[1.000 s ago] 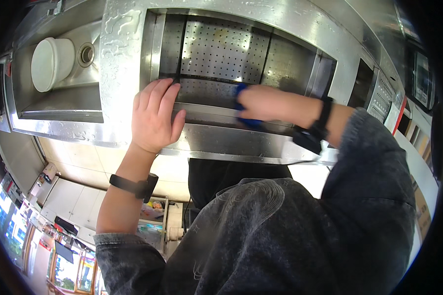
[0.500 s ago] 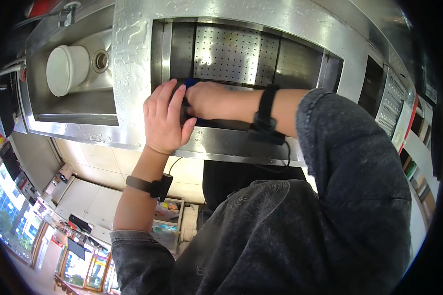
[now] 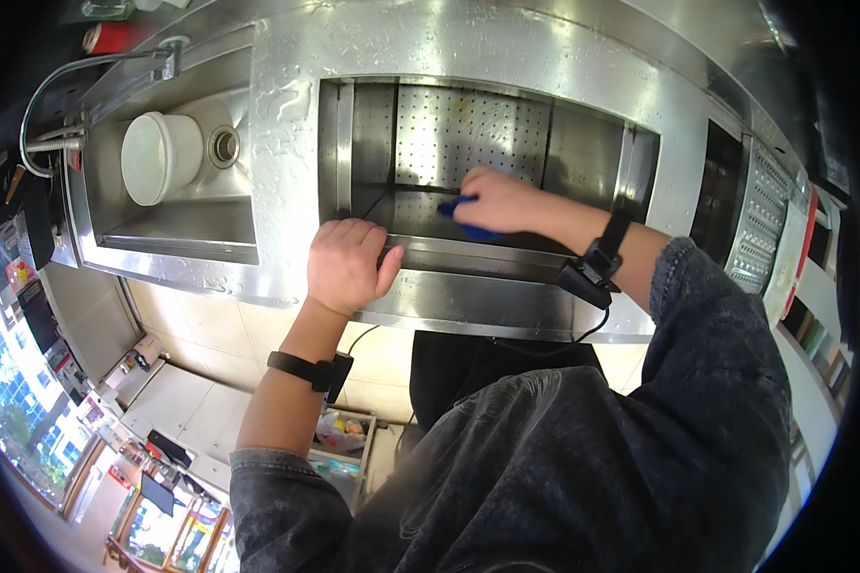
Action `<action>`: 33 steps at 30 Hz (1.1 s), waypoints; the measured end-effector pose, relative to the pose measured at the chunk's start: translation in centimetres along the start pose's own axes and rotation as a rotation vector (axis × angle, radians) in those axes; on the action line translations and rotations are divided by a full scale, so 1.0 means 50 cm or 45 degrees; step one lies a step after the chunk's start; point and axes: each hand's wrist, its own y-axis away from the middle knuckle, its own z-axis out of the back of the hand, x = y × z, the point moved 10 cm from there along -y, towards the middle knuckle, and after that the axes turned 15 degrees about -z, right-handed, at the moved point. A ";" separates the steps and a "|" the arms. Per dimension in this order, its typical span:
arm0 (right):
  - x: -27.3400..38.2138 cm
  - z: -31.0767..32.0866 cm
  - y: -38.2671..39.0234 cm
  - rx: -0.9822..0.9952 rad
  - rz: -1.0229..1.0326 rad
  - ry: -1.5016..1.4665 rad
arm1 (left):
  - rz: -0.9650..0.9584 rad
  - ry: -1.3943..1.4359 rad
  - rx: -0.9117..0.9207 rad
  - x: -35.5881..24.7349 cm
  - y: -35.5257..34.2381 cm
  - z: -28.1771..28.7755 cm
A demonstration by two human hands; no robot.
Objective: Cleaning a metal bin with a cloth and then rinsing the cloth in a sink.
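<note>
Along the near edge of the shiny stainless-steel table [image 3: 468, 294], bare L hand [image 3: 354, 265] rests, thumb spread, nothing seen in it. Beyond, to the R, bare R hand [image 3: 503, 201]: grip closed on bunched blue cloth [image 3: 476, 231], in the rect. steel well [image 3: 592, 138]. Farther back, perforated steel panel [image 3: 468, 134]. Wiping step, prob.; next pass calls for cloth pressed flat vs. metal.

No lettering or numbers can be read here
</note>
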 end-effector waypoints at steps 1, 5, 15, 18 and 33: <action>-0.054 0.027 -0.007 0.056 -0.184 -0.522 | -0.004 -0.001 0.027 -0.002 -0.003 -0.002; -0.112 0.163 0.027 -0.119 0.027 -2.086 | -0.008 -0.024 0.021 -0.003 -0.001 0.002; -0.102 0.175 0.009 -0.027 0.283 -2.708 | 0.031 -0.028 -0.003 -0.008 0.005 0.012; -0.089 0.183 0.016 0.096 0.507 -2.602 | 0.031 -0.029 -0.042 -0.006 0.011 0.016; -0.091 0.080 0.072 0.137 0.252 -2.580 | 0.021 -0.058 -0.068 -0.009 0.003 0.030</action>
